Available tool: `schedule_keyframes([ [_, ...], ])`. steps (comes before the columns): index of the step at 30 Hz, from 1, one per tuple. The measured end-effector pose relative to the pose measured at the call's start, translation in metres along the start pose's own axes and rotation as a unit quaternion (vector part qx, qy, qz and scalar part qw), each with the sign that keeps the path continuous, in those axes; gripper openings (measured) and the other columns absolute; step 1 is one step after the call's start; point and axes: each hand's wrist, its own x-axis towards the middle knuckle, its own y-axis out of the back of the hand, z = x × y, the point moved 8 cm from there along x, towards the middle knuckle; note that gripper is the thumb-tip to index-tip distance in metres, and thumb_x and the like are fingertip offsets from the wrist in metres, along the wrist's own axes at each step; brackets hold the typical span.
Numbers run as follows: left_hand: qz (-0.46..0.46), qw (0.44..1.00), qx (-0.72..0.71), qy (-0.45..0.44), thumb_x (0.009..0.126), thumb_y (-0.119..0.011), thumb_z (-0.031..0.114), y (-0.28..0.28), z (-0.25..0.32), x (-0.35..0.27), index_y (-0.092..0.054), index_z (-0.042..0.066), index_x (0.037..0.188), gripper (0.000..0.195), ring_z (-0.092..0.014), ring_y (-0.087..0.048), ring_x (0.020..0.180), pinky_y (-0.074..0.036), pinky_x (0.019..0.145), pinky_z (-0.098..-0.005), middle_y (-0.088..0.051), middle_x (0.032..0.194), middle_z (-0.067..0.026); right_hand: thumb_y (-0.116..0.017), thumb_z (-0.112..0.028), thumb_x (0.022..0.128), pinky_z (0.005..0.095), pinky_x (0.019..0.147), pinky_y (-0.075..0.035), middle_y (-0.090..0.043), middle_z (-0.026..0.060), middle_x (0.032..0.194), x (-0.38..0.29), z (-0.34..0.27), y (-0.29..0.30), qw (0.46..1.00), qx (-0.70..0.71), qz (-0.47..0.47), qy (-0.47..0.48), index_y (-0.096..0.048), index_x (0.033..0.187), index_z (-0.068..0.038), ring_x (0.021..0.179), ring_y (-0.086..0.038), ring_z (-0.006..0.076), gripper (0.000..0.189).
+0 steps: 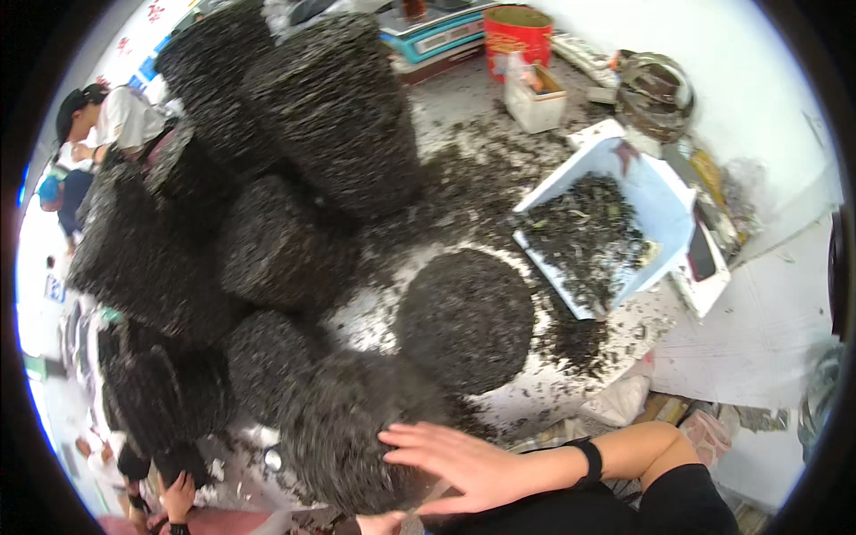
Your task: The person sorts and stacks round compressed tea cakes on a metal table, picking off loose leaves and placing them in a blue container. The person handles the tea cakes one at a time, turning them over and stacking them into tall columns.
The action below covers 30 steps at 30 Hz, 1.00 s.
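Round, dark cakes of what looks like dried seaweed stand in stacks. Before me a tilted, motion-blurred stack is handled near the bottom of the picture. My right hand, with a black wristband, lies against its right side, fingers extended and thumb apart. My left hand shows only partly at the bottom edge, close under the stack; its grip is hidden. A single round seaweed cake lies flat on the white table, just beyond my right hand.
Tall seaweed stacks and shorter ones fill the left. A foam box holds loose scraps, with a red tin, small white box and scale behind. A co-worker's hand touches a dark stack at lower left.
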Motion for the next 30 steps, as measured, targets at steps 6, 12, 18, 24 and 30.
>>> schedule_keyframes([
  [6,-0.153,0.973,-0.172,0.006,0.070,-0.072,0.027,-0.002,-0.005,0.012,-0.041,0.005,0.128,0.069,-0.027,-0.046,0.117,-0.038,0.099,-0.0445,-0.047,0.128,-0.0092,-0.064,-0.026,0.081,0.0443,0.105,-0.027,-0.042,0.0120,0.134,0.007,-0.006,0.025,0.999,0.033,0.023,0.015,-0.047,0.124,-0.006,0.126,-0.037,0.0293,0.050],
  [12,-0.142,0.984,-0.107,0.028,0.079,-0.063,0.018,0.030,-0.027,0.009,-0.035,0.000,0.130,0.061,-0.028,-0.043,0.121,-0.035,0.101,-0.0438,-0.045,0.130,-0.0141,-0.066,-0.023,0.079,0.0415,0.101,-0.032,-0.047,0.0144,0.127,0.020,0.003,-0.006,0.999,0.043,-0.029,-0.005,-0.050,0.117,-0.004,0.120,-0.043,0.0304,0.046],
  [18,-0.129,0.978,0.038,-0.158,0.077,-0.068,0.005,0.010,-0.011,0.024,-0.034,0.002,0.130,0.063,-0.021,-0.048,0.112,-0.039,0.095,-0.0361,-0.049,0.122,-0.0112,-0.074,-0.024,0.071,0.0394,0.099,-0.034,-0.038,0.0161,0.134,0.049,0.017,-0.013,0.997,-0.070,-0.030,-0.004,-0.043,0.125,-0.004,0.123,-0.038,0.0330,0.065],
  [24,-0.107,0.876,0.291,-0.370,0.073,-0.075,0.021,0.000,0.029,0.030,-0.036,0.001,0.128,0.070,-0.027,-0.050,0.110,-0.042,0.089,-0.0392,-0.048,0.122,-0.0160,-0.078,-0.019,0.064,0.0433,0.099,-0.033,-0.029,0.0192,0.139,0.056,0.020,-0.022,0.994,-0.097,0.017,0.038,-0.050,0.107,-0.005,0.126,-0.031,0.0377,0.054],
  [30,-0.234,0.918,0.189,-0.259,0.073,-0.074,0.020,-0.004,0.028,0.028,-0.041,0.001,0.127,0.066,-0.025,-0.045,0.117,-0.037,0.097,-0.0395,-0.047,0.125,-0.0139,-0.079,-0.026,0.064,0.0408,0.099,-0.029,-0.028,0.0180,0.137,0.054,0.012,-0.028,0.998,0.012,-0.027,-0.047,-0.045,0.098,-0.007,0.124,-0.031,0.0349,0.052],
])
